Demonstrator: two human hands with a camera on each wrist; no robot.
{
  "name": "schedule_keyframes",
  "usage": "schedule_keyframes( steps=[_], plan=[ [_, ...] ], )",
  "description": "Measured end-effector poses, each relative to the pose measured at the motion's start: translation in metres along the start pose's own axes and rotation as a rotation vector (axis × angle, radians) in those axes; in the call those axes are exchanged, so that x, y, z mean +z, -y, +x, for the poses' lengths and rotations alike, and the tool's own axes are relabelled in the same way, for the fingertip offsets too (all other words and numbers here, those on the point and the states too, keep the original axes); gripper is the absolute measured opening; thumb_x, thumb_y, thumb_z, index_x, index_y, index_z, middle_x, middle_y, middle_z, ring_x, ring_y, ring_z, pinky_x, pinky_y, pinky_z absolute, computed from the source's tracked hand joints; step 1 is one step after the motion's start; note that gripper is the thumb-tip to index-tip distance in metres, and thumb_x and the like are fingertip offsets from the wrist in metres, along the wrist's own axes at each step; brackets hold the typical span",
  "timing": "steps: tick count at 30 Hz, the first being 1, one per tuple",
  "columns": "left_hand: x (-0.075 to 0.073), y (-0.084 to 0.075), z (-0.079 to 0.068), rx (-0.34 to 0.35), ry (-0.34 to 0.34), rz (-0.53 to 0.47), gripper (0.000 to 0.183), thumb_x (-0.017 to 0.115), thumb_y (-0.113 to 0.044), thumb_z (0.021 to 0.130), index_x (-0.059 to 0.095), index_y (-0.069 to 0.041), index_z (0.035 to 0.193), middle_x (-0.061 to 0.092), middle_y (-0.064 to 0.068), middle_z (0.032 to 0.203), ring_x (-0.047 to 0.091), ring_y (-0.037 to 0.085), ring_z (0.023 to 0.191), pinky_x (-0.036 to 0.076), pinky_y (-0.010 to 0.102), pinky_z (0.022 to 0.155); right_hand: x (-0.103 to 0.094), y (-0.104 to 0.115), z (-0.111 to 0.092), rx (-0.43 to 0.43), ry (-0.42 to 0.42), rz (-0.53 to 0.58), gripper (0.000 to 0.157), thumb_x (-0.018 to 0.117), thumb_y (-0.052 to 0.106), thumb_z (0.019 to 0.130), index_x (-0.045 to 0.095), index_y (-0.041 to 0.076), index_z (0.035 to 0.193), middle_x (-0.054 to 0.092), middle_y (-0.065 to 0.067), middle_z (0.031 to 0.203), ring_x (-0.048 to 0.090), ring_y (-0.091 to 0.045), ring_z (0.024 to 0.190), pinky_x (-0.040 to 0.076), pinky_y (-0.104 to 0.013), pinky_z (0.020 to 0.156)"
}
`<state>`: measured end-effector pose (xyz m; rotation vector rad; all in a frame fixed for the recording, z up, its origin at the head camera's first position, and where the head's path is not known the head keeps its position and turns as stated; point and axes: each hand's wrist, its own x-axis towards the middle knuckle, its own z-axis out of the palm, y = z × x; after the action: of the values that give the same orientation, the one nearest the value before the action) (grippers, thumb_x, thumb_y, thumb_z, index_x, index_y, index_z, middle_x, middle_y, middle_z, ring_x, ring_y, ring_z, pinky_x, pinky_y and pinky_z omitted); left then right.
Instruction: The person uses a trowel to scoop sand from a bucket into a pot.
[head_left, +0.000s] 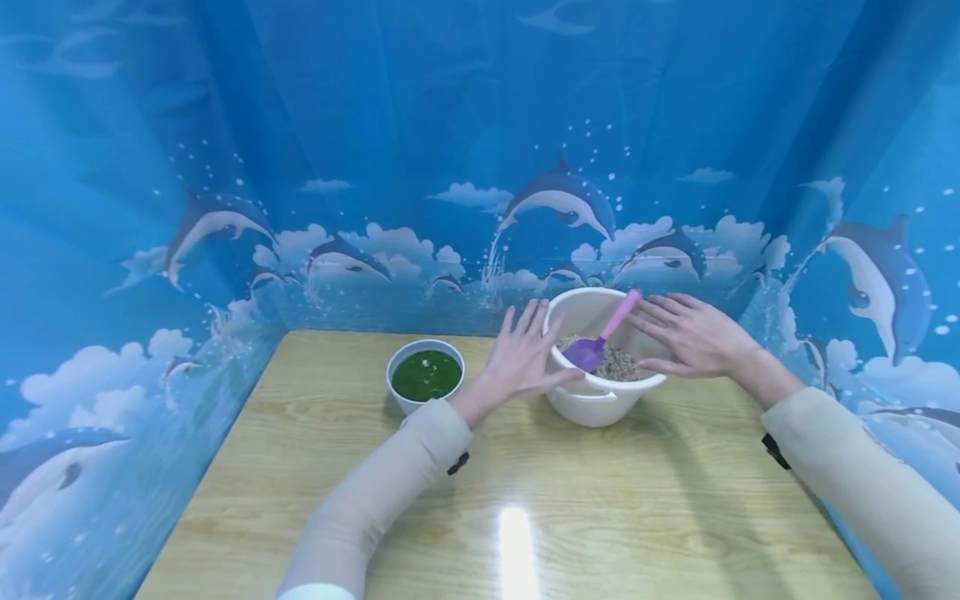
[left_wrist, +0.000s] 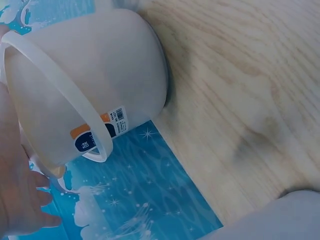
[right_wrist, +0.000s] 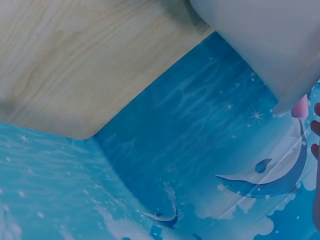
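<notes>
A white bucket (head_left: 592, 408) with a side handle stands on the table at the back, right of centre. Inside it lies brown grainy material (head_left: 619, 365), and a toy shovel (head_left: 588, 353) with a purple scoop and pink handle leans on the rim. My left hand (head_left: 522, 354), fingers spread, is at the bucket's left rim. At the right rim my right hand (head_left: 693, 335) reaches over with straight fingers, close by the shovel's pink handle. In the left wrist view the bucket (left_wrist: 100, 65) shows its label, and the left hand (left_wrist: 20, 185) extends past its rim.
A white bowl (head_left: 408, 406) of dark green content stands left of my left forearm. The wooden table (head_left: 600, 500) ends just behind the bucket, where a blue dolphin-print curtain (head_left: 420, 125) hangs around the back and sides.
</notes>
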<state>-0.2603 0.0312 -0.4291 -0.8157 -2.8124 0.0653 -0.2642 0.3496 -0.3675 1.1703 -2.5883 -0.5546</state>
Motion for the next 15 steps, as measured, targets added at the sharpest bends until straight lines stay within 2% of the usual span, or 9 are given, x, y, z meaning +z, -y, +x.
schedule_keyframes(
  steps=[5, 9, 15],
  plan=[
    [-0.003, 0.001, 0.002, 0.002, 0.043, 0.012, 0.109, 0.028, -0.093, 0.092, 0.014, -0.02, 0.171, 0.019, 0.016, 0.178, 0.02, 0.035, 0.166, 0.016, 0.061, 0.135, 0.004, -0.006, 0.011, -0.081, -0.032, -0.05, 0.084, 0.066, 0.066, 0.093, 0.056, 0.007, 0.152, 0.056, -0.024, 0.156, 0.058, -0.043, 0.141, 0.05, -0.06, 0.116],
    [-0.005, 0.002, 0.005, 0.0, 0.068, 0.018, 0.11, 0.027, -0.093, 0.091, 0.01, -0.02, 0.172, 0.017, 0.016, 0.178, 0.018, 0.035, 0.167, 0.014, 0.06, 0.136, 0.004, -0.01, 0.022, -0.121, -0.025, -0.087, 0.082, 0.069, 0.064, 0.092, 0.057, 0.006, 0.15, 0.059, -0.024, 0.151, 0.059, -0.042, 0.138, 0.051, -0.059, 0.114],
    [-0.006, 0.003, 0.007, 0.005, 0.087, 0.019, 0.109, 0.026, -0.093, 0.092, 0.007, -0.021, 0.172, 0.014, 0.015, 0.179, 0.015, 0.035, 0.167, 0.014, 0.06, 0.136, 0.007, -0.018, 0.035, -0.173, -0.023, -0.131, 0.078, 0.074, 0.06, 0.091, 0.057, 0.012, 0.15, 0.063, -0.022, 0.144, 0.063, -0.042, 0.13, 0.054, -0.058, 0.111]
  ],
)
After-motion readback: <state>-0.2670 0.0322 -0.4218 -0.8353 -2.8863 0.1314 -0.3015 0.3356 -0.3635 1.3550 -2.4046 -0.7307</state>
